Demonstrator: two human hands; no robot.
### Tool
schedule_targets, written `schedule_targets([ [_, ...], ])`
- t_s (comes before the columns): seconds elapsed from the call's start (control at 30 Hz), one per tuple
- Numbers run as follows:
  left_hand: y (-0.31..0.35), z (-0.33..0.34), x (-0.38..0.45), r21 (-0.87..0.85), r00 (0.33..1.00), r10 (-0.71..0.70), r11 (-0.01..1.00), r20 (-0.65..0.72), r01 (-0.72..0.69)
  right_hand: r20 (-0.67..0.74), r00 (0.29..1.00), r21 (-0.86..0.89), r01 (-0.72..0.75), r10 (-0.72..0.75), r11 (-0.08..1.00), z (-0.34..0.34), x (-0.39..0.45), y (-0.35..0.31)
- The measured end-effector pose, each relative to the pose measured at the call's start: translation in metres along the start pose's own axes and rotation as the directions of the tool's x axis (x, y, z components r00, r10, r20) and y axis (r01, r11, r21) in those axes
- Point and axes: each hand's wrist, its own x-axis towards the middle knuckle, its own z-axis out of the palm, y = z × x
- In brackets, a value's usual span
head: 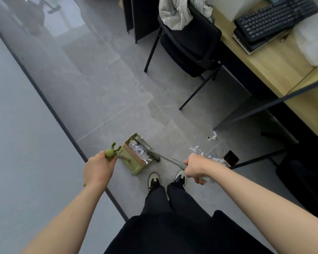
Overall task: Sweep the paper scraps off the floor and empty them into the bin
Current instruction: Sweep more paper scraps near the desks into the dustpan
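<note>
Left grip (97, 169) holds the dustpan (136, 158) handle, right grip (195, 168) the broom (149, 149). Some scraps (140, 150) lie in the pan between the grips; more scraps (195, 149) wait just beyond the right grip. No bin visible.

A grey tiled floor (103, 85) is seen. A green dustpan (136, 162) holding paper scraps (140, 150) is set on it near centre, with the broom head (149, 149) at its mouth. More scraps (195, 149) are scattered to the right. A black chair (189, 44) is stood farther back.
</note>
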Motion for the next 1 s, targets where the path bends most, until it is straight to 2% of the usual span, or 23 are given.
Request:
schedule_targets([
  [0.13,0.005,0.003,-0.004,-0.030,0.999,0.038,0.999,0.006,-0.038,-0.015,1.000,0.085,0.021,-0.020,0.996,-0.002,-0.012,0.012],
  [0.37,0.024,0.004,-0.005,-0.023,0.993,0.113,0.993,0.021,-0.113,-0.076,0.997,0.291,-0.006,0.029,0.957,-0.011,-0.024,0.036],
  [0.7,0.027,-0.006,-0.009,-0.025,0.995,0.100,0.995,-0.011,-0.100,-0.138,0.986,0.401,-0.033,0.096,0.916,-0.014,-0.016,0.056],
  [1.0,-0.001,-0.021,-0.013,0.049,0.999,0.025,0.999,-0.037,-0.023,-0.084,0.993,0.540,-0.023,0.082,0.841,-0.014,0.002,0.038],
])
